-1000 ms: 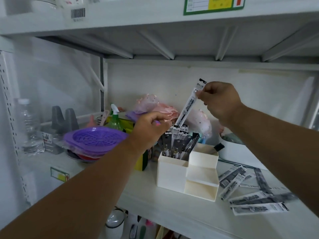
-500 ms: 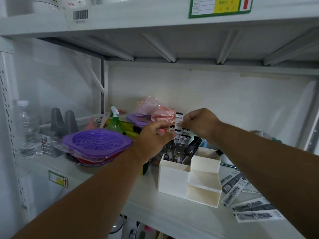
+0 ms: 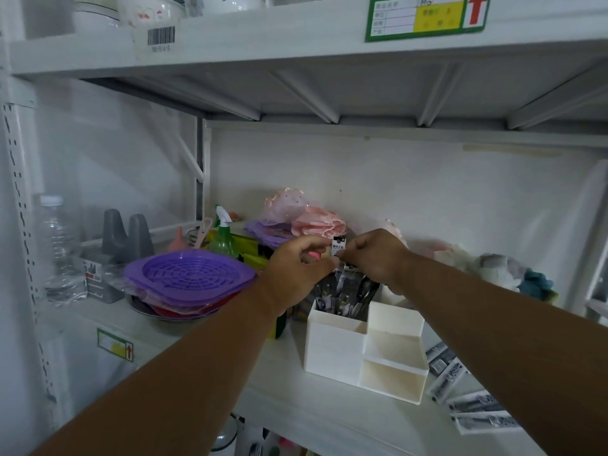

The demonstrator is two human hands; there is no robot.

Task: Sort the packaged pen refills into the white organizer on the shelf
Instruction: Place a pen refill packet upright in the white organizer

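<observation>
A white organizer (image 3: pixel 335 343) stands on the shelf, its tall back-left compartment holding several packaged pen refills (image 3: pixel 345 292) upright. My right hand (image 3: pixel 375 255) pinches the top of one refill package (image 3: pixel 338 246) that stands in that compartment. My left hand (image 3: pixel 296 271) is just left of it, fingers curled at the tops of the packages; whether it grips one is hidden. Several more packaged refills (image 3: pixel 473 403) lie flat on the shelf to the organizer's right, partly behind my right forearm.
A stack of purple and red strainer plates (image 3: pixel 189 276) sits left of the organizer, with a green spray bottle (image 3: pixel 223 240), a clear water bottle (image 3: pixel 61 251) and grey holders (image 3: pixel 126 236) behind. Pink mesh items (image 3: pixel 306 215) lie at the back. The upper shelf (image 3: pixel 296 44) overhangs.
My right hand came down from high above the organizer and lowered the refill package into the back-left compartment. My left hand stayed at the package tops. The view moved closer.
</observation>
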